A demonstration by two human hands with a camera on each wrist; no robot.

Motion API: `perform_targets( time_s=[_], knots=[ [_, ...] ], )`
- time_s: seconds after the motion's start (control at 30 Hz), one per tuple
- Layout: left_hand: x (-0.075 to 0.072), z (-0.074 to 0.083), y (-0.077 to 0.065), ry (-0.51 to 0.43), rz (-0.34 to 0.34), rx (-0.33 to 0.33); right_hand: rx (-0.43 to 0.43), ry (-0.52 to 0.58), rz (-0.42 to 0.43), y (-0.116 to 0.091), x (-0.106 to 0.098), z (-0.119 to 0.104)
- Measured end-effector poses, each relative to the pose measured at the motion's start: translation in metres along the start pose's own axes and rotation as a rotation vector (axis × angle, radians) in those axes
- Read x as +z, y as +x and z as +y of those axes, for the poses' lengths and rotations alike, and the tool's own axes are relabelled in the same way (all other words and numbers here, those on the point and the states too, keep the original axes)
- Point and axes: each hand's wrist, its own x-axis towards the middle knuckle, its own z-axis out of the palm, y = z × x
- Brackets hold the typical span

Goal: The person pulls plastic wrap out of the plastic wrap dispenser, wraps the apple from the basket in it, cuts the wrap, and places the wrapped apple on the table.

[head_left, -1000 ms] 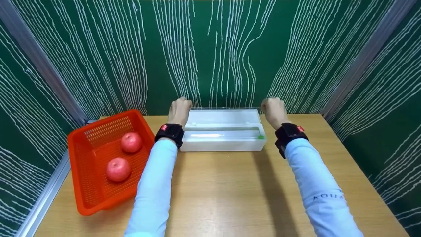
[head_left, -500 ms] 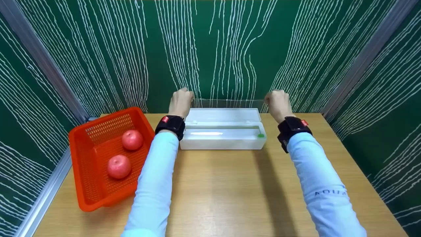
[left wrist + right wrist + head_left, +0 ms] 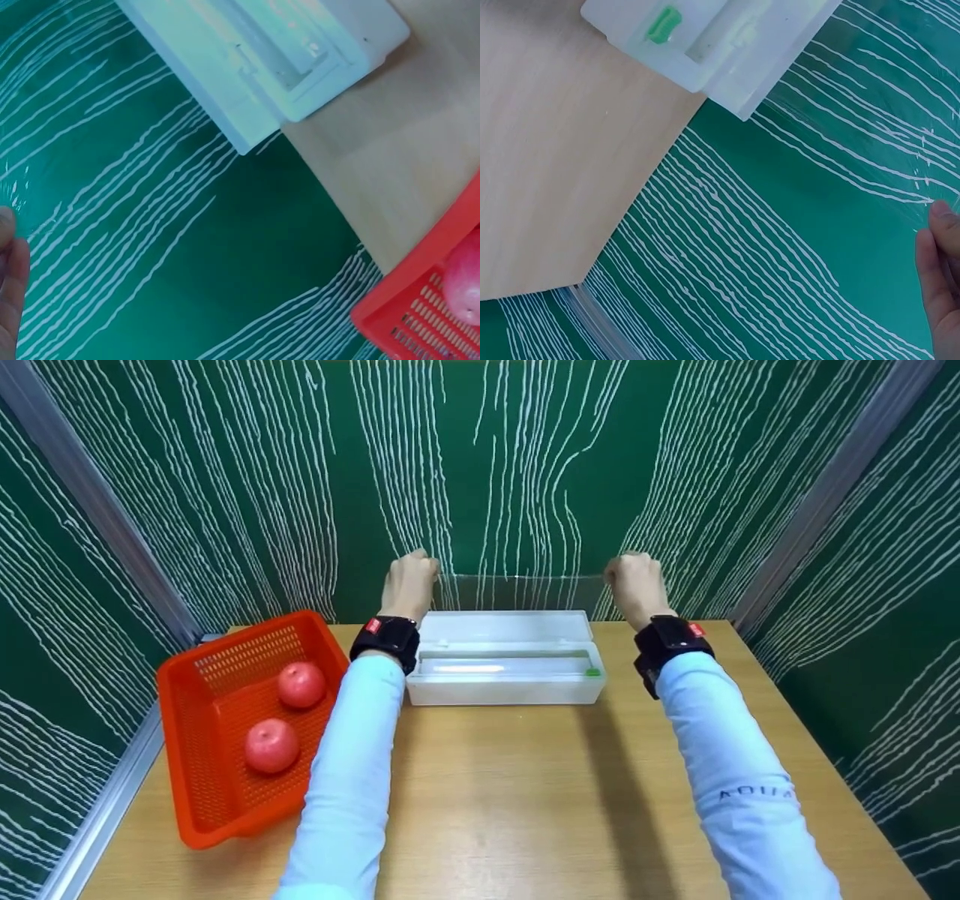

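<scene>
A sheet of clear cling film [image 3: 517, 589] stretches between my two hands, behind and above a white cling film box [image 3: 506, 694]. My left hand [image 3: 409, 585] pinches the film's left corner, and my right hand [image 3: 636, 586] pinches the right corner. In the right wrist view the film [image 3: 900, 127] wrinkles towards the thumb and finger of my right hand [image 3: 941, 262]. At the left edge of the left wrist view, my left hand [image 3: 11, 285] shows only thumb and fingertips. The box's lid [image 3: 510, 626] is tilted back, and a film roll [image 3: 502, 666] lies inside, near a green slider [image 3: 592, 672].
An orange-red plastic basket [image 3: 199, 780] stands on the left of the wooden table [image 3: 502, 802], with two pink-red apples [image 3: 271, 745] in it. Green panels with white wavy lines [image 3: 525, 472] rise behind and beside the table, joined by metal posts [image 3: 832, 502].
Both hands have risen and moved a little away, and the right hand has shifted slightly outward. More film now shows above the open lid. Box and basket stay put.
</scene>
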Motion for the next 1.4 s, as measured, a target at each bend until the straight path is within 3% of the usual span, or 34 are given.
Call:
perform_targets(
  time_s=[0.33, 0.57, 0.9, 1.13, 1.4],
  knots=[
    [-0.014, 0.005, 0.006, -0.024, -0.011, -0.020, -0.049, -0.050, 0.039, 0.007, -0.014, -0.006],
    [-0.022, 0.008, 0.011, 0.019, 0.024, -0.008, -0.070, -0.086, 0.066, 0.012, -0.022, -0.012],
    [-0.036, 0.011, 0.017, -0.088, 0.004, -0.081, -0.047, -0.058, 0.078, 0.014, -0.035, -0.019],
    [-0.041, 0.013, 0.022, -0.096, 0.034, -0.090, -0.070, -0.060, 0.121, 0.018, -0.043, -0.022],
    [-0.045, 0.013, 0.024, -0.073, 0.117, -0.064, -0.146, -0.095, 0.166, 0.020, -0.047, -0.024]
  ],
)
